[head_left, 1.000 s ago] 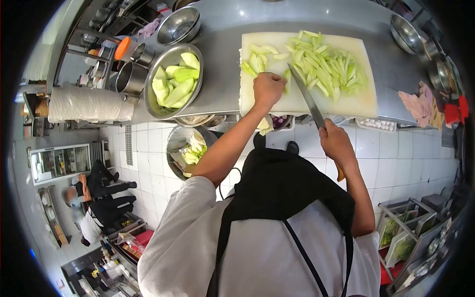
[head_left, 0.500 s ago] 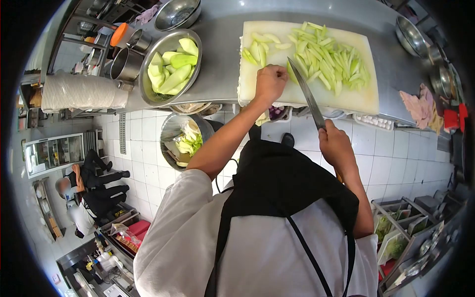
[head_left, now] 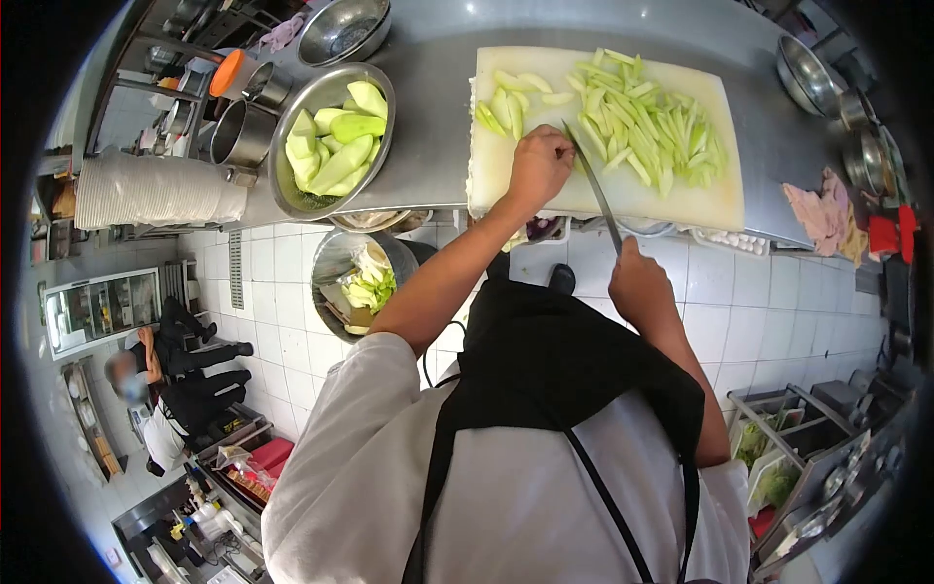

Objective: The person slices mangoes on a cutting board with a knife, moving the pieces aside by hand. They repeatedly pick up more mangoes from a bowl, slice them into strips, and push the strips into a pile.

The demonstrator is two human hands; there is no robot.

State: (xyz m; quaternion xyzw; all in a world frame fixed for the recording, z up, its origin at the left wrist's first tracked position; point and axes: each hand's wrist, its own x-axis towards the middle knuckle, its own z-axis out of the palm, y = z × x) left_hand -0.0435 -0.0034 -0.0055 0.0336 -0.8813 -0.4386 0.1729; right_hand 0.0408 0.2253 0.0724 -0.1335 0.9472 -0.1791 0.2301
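My right hand (head_left: 642, 282) is wrapped round the handle of a long kitchen knife (head_left: 595, 190). Its blade slants up and left over the cutting board, the tip close beside my left hand. That hand, my left hand (head_left: 542, 167), rests on the white cutting board (head_left: 681, 206) with its fingers curled; whatever lies under them is hidden. A heap of pale green vegetable strips (head_left: 662, 127) covers the board's right part. Several thicker pale green slices (head_left: 508, 102) lie at its upper left, just beyond my left hand.
A steel bowl (head_left: 284, 185) of peeled green vegetable chunks (head_left: 336, 161) stands left of the board. Below the counter edge is a bin (head_left: 326, 292) with trimmings. A pink cloth (head_left: 819, 214) and metal bowls (head_left: 808, 73) lie at right. Two people (head_left: 170, 389) are at far left.
My right hand has shifted left, bringing the knife closer to my left hand, and the blade now shows narrower. My left hand has moved slightly right.
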